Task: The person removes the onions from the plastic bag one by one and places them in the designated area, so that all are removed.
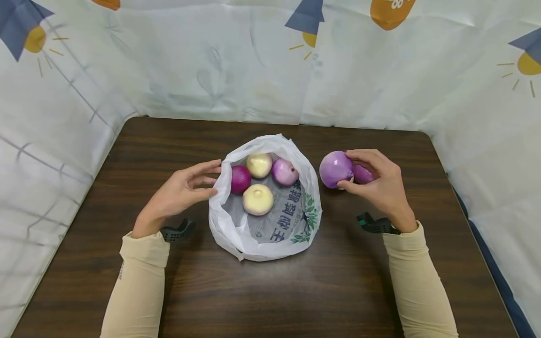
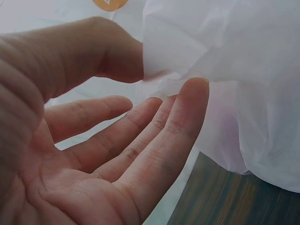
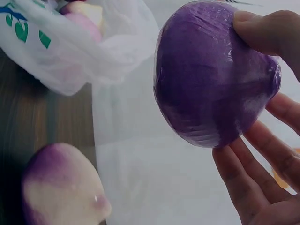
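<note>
A white plastic bag (image 1: 265,251) stands open on the table with several onions inside: a dark purple onion (image 1: 241,180), a pale purple onion (image 1: 285,172) and two cream onions (image 1: 258,200). At the bag's left rim, my left hand (image 1: 186,188) pinches the film; the left wrist view has its thumb tip hidden behind the plastic. To the right of the bag, my right hand (image 1: 376,176) grips a large purple onion (image 3: 211,75) between thumb and fingers. Beneath that hand lies a purple-and-white onion (image 3: 65,185), partly covered by the hand in the head view.
The dark wooden table (image 1: 270,300) ends at a back edge against a hanging white printed cloth (image 1: 253,61). Similar cloth hangs at both sides. Dark straps with camera mounts (image 1: 376,224) sit on both wrists.
</note>
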`<state>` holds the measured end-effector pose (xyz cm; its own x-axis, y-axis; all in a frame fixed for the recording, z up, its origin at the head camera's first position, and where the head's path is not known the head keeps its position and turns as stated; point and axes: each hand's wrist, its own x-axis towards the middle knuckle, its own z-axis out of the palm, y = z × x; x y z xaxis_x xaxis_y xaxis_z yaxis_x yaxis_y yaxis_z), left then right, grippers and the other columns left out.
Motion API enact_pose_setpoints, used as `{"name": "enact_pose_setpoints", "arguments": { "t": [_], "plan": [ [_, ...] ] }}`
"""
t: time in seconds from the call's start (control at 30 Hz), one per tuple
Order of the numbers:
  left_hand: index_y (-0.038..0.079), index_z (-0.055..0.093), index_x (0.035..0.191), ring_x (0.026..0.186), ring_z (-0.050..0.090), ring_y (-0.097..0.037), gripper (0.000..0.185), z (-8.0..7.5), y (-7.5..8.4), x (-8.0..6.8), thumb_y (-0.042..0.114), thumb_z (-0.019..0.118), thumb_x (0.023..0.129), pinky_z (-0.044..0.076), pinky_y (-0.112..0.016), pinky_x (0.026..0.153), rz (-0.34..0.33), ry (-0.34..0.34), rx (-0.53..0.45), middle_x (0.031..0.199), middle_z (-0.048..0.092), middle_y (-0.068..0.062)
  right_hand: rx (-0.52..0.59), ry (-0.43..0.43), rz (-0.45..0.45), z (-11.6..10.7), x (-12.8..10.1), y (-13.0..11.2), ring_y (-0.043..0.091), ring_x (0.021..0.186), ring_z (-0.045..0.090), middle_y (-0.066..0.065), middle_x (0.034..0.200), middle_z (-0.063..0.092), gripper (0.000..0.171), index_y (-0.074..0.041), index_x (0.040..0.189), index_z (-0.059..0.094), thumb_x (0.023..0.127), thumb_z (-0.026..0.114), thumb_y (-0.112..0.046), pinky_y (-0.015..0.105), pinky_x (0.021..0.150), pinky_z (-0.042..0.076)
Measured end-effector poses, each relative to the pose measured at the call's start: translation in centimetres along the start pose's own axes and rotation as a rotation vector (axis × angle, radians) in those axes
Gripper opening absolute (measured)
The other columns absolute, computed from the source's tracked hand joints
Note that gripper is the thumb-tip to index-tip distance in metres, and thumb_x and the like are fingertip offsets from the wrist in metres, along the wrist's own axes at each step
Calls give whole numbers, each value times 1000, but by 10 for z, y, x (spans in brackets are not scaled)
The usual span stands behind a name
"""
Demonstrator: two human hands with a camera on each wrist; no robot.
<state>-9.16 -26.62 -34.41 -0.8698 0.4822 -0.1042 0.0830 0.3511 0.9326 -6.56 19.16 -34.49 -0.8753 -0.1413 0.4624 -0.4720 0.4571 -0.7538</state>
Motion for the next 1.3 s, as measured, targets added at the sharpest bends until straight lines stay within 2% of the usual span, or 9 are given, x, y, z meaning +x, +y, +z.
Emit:
{"name": "enact_pose_setpoints", "arguments": {
  "t": [0.17,0.5,0.63,0.87,1.13,1.3],
  "plan": [
    [6,43,157,110,65,6,69,0,1,0,3,72,95,57,-13,88,-6,2,4,149,53,-21,37,32,21,-9,-3,4,7,115,69,-3,124,69,72,1,126,71,58,93,16,18,103,54],
    [3,42,157,110,66,7,68,1,-1,1,1,71,95,58,-14,87,17,1,-3,146,54,-19,122,69,45,-19,-11,14,14,113,69,4,120,69,71,8,125,69,58,86,28,22,104,54],
    [4,42,157,110,66,6,68,1,-1,1,2,71,95,58,-14,88,11,2,-9,146,54,-17,96,66,61,-25,-16,19,13,113,69,0,121,69,71,7,126,68,59,85,27,23,104,54],
    [5,43,156,110,66,5,67,2,-1,1,2,71,95,58,-14,87,10,3,-4,145,55,-15,25,90,78,-39,-25,31,7,113,68,-1,123,69,72,5,127,69,60,88,24,16,102,53],
    [4,45,155,109,66,5,66,2,1,1,2,72,95,58,-14,88,9,6,6,145,55,-16,-50,118,141,-56,-35,42,4,116,66,-6,127,68,71,1,129,69,64,88,21,13,104,51],
    [4,47,154,109,67,5,64,2,0,1,2,72,95,57,-13,88,11,4,19,145,56,-11,-82,139,180,-64,-41,48,2,116,67,-7,126,68,67,-2,129,69,67,88,17,11,102,50]
  ]
}}
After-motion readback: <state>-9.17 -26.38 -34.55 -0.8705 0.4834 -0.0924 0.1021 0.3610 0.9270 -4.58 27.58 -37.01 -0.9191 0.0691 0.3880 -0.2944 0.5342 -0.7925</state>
